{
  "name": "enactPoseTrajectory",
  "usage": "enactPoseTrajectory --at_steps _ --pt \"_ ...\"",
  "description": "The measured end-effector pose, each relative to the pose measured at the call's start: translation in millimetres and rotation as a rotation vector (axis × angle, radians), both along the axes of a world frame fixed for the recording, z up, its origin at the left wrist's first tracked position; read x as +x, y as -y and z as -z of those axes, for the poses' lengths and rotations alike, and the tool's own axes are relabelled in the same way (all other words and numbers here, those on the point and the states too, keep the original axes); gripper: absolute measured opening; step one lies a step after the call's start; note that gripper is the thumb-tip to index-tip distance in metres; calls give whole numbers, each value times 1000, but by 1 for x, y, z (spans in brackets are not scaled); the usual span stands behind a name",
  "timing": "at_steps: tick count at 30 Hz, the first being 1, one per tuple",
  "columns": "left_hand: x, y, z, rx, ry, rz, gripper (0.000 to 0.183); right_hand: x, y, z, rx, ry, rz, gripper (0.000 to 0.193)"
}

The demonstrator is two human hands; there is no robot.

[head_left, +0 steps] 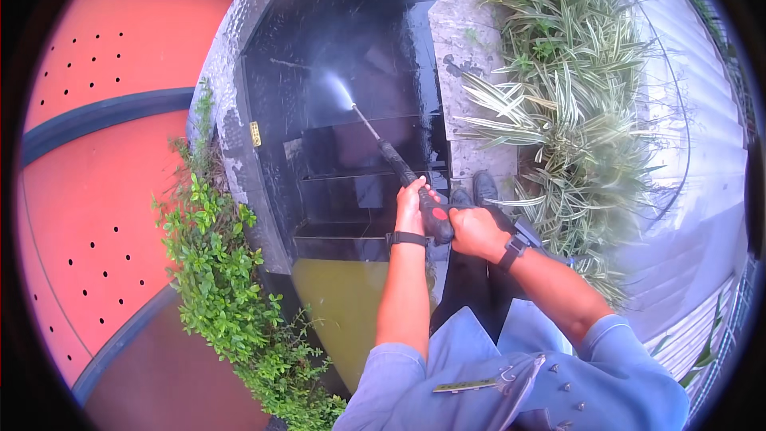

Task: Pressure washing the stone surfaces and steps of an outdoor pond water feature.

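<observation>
A black pressure-washer wand (391, 157) with a red patch on its handle points up and away from me. My left hand (412, 201) grips the front of the handle. My right hand (475, 231) grips the rear of the handle. Both wrists wear dark bands. A white fan of water spray (333, 88) leaves the nozzle and hits the wet black stone steps (351, 183) of a stepped basin. Murky yellowish water (343, 311) lies in the lowest part, just in front of me.
Green leafy shrubs (219, 279) line the basin's left edge. Striped long-leaved plants (566, 104) fill a bed on the right. A grey stone ledge (463, 56) holds my dark shoes (483, 187). Red perforated panels (88, 191) curve along the left.
</observation>
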State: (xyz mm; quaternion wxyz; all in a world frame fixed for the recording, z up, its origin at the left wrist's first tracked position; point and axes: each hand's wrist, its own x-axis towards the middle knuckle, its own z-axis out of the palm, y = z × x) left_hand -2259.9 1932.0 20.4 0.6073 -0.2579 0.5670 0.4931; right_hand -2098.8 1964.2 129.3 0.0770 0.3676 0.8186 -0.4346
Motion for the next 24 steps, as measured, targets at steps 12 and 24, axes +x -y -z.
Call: enactPoseTrajectory --at_steps 12,24 --pt "5 -51 -16 40 -14 42 17 14 -37 -8 2 -21 67 23" --pt "27 -138 -29 124 373 265 19 19 -88 -43 150 14 247 10"
